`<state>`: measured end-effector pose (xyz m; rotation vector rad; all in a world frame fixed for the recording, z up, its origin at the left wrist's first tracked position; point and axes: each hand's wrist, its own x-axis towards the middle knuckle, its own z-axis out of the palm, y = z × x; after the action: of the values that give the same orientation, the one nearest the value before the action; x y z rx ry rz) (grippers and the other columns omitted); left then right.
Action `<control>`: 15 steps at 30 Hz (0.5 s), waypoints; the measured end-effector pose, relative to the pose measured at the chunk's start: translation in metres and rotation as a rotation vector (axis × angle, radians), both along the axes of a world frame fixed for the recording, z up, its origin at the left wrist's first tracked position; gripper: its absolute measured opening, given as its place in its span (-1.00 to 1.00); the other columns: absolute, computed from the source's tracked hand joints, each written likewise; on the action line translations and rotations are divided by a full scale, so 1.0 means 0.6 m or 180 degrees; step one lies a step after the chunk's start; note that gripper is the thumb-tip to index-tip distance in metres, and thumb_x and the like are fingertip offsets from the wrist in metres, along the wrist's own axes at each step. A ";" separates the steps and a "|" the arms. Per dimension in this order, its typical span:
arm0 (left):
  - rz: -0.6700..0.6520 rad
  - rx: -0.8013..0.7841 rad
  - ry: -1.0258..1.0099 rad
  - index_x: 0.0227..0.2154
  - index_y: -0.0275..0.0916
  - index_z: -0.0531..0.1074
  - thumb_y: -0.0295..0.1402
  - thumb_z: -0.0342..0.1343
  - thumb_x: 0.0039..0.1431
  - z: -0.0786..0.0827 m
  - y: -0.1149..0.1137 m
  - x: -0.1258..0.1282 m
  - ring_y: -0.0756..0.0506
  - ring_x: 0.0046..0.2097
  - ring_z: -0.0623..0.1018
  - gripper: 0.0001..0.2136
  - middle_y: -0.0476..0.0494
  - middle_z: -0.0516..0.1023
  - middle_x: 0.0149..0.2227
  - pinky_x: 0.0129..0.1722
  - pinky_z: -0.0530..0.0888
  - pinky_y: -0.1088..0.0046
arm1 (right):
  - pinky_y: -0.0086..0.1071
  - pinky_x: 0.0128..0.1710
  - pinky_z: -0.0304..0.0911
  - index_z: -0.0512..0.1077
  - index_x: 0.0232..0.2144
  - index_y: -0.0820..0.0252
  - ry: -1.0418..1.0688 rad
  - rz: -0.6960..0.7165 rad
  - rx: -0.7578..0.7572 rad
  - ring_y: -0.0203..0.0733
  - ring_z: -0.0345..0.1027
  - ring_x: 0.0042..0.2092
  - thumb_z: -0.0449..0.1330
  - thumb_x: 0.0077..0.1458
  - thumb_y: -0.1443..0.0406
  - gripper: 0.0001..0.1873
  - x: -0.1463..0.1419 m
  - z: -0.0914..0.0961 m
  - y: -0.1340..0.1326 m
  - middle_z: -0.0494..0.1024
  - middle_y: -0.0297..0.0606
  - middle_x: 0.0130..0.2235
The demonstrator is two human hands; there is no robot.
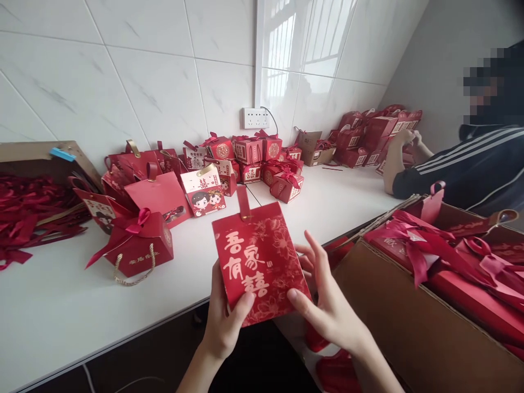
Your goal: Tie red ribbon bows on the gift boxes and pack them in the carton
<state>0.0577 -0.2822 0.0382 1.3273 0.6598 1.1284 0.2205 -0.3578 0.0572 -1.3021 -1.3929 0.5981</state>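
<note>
A red gift box [262,265] with white Chinese characters, pale flower prints and a ribbon loop on top is held up in front of me, slightly tilted. My left hand [224,316] grips its lower left side, thumb on the front face and fingers hidden behind. On the right side, my right hand [327,305] has its thumb on the front near the edge; its index finger is raised off the box and the other fingers reach partly behind the edge. Beyond it on the white table [196,256] stand a red box with a rope handle [141,248] and a card-like box with two cartoon faces [203,191].
An open carton of red ribbons [36,210] is at the left. Wrapped red boxes [249,155] are stacked by the wall, below a socket strip [256,118]. At the right is a large carton [393,305] of red boxes; a person in a striped sleeve [458,158] sits behind it.
</note>
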 end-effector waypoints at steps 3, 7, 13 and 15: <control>0.0127 0.0069 -0.0024 0.07 -0.12 0.21 -0.13 0.15 0.09 0.004 0.003 0.001 -0.25 0.00 0.47 -0.50 -0.19 0.42 0.00 -0.03 0.49 0.15 | -0.11 0.15 0.21 -0.18 0.30 -0.09 0.0415 0.0108 -0.0217 -0.02 0.16 0.22 0.12 0.19 0.11 -0.24 -0.009 -0.020 -0.006 0.21 -0.14 0.20; 0.0121 0.0091 0.0003 0.13 -0.07 0.16 -0.14 0.13 0.11 -0.001 -0.002 0.009 -0.27 0.00 0.47 -0.47 -0.20 0.40 0.02 -0.04 0.51 0.14 | -0.15 0.10 0.26 -0.02 0.24 -0.08 0.1144 -0.0146 0.0029 -0.02 0.24 0.17 0.18 0.11 0.02 -0.27 -0.021 -0.043 0.003 0.30 -0.15 0.15; -0.0366 0.0534 0.0041 0.25 0.15 -0.13 -0.07 0.06 0.19 -0.015 -0.015 0.049 -0.24 0.10 0.41 -0.35 -0.09 0.31 0.15 0.02 0.49 0.20 | -0.06 -0.02 0.36 -0.08 0.26 -0.02 0.0655 -0.0932 0.0243 0.08 0.30 0.10 0.09 0.08 -0.12 -0.19 -0.013 -0.077 -0.012 0.38 -0.07 0.03; -0.1082 0.0954 -0.0015 0.27 0.14 -0.17 -0.03 -0.02 0.22 -0.014 -0.009 0.076 -0.26 0.16 0.36 -0.37 -0.09 0.28 0.19 0.07 0.46 0.18 | 0.01 -0.07 0.38 -0.15 0.28 0.00 -0.0183 -0.1367 0.0264 0.11 0.33 0.05 -0.04 0.19 -0.06 -0.28 0.022 -0.071 -0.041 0.39 -0.04 -0.03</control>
<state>0.1032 -0.2878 0.0298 1.6194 0.2503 0.9743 0.2337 -0.3827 0.0144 -1.5020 -1.1212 0.2112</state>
